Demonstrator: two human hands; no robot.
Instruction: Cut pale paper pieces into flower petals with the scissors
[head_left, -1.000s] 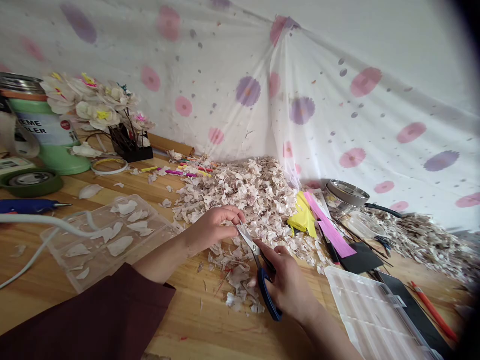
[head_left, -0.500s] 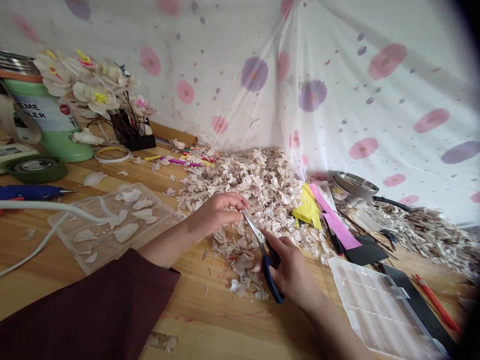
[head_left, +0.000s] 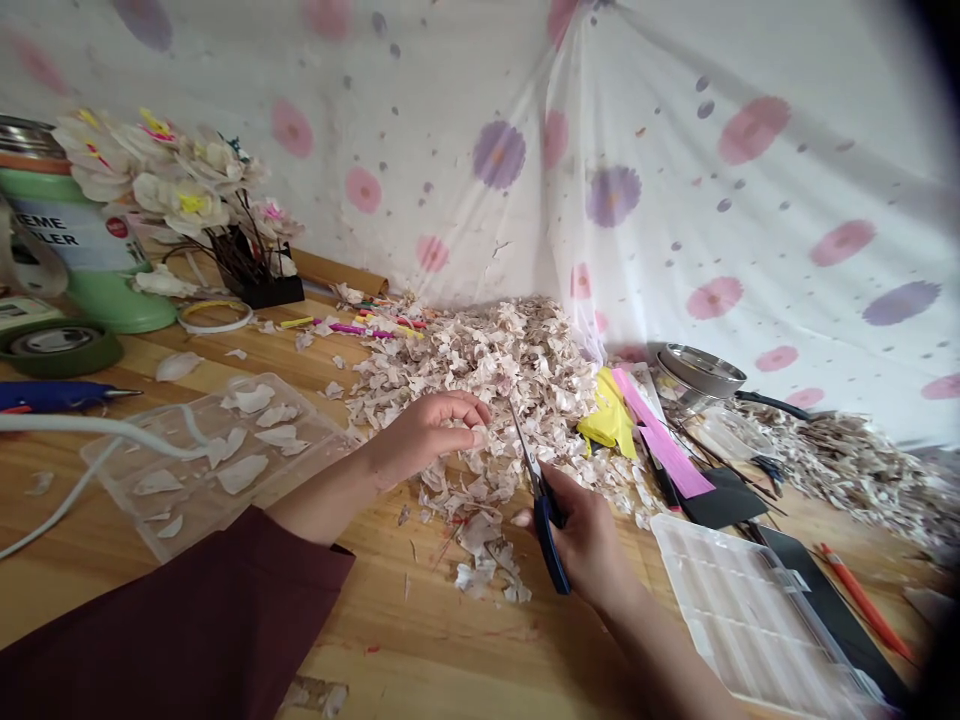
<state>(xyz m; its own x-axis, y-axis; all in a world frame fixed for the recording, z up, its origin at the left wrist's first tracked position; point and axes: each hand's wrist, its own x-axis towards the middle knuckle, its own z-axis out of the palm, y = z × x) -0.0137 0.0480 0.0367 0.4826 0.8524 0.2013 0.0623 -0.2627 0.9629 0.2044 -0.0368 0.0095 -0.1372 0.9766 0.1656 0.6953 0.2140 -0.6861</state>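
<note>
My left hand (head_left: pixel 426 433) hovers over a big heap of pale dried-petal scraps (head_left: pixel 495 370) on the wooden table, its fingertips pinched on a small pale scrap. My right hand (head_left: pixel 586 545) grips blue-handled scissors (head_left: pixel 541 497), blades closed and pointing up and away, a short gap to the right of the left fingers. Loose scraps (head_left: pixel 484 560) lie on the wood below both hands. A dark maroon sleeve (head_left: pixel 172 630) covers my left forearm.
A clear tray with pale petals (head_left: pixel 217 455) lies left, a white cable across it. Further left: blue glue gun (head_left: pixel 52 396), green tape roll (head_left: pixel 60 345), green tumbler (head_left: pixel 82 240), paper flowers (head_left: pixel 180 190). Right: compartment box (head_left: pixel 750 620), yellow and pink paper (head_left: pixel 637 425), metal bowl (head_left: pixel 701 370).
The scissors have drawn away from the left fingers and swung more upright. My left hand keeps its pinch in nearly the same place.
</note>
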